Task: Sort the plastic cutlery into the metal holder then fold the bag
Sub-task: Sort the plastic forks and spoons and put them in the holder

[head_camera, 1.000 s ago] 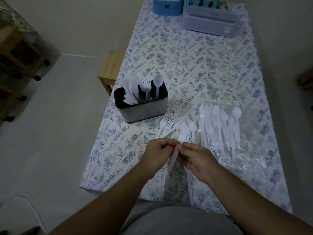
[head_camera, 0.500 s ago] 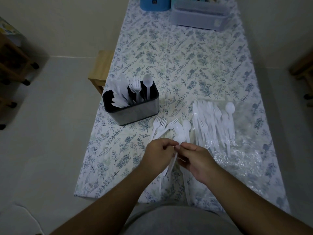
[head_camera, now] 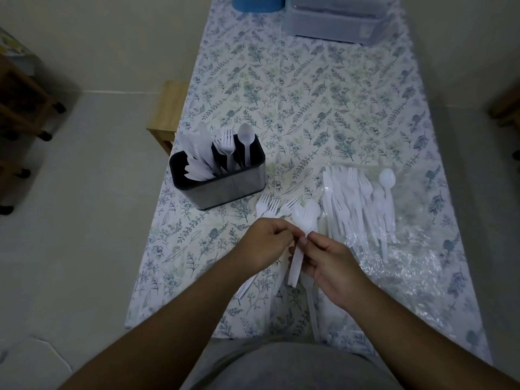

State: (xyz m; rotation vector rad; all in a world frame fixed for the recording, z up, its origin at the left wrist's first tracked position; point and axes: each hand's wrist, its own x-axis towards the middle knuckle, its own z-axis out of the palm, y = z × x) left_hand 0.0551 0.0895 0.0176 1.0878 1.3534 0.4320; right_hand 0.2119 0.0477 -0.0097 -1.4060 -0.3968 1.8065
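Head view: both hands meet low over the near edge of the desk point(head_camera: 323, 108), which wears a cloth printed with leaves. The left hand point(head_camera: 264, 243) curls its fingers round a white plastic spoon point(head_camera: 299, 235), and the right hand point(head_camera: 326, 263) pinches the same spoon from the other side; each grip is closed on it, though other handles may be bunched in there too, which I cannot tell. The metal holder point(head_camera: 222, 181), a brushed steel tub with a dark lining, stands to the left and farther back, already carrying knives, forks and one spoon upright in its separate sections. A few loose forks point(head_camera: 270, 205) lie between it and the hands. To the right the clear bag point(head_camera: 408, 249) lies crinkled and glossy, with a pile of cutlery point(head_camera: 357, 204) resting on it.

The pieces are thin, smooth and light, so my worry is a slip: nested spoons could cling and part suddenly, dropping one off the near edge. A careless reach might also nudge the top-heavy holder.
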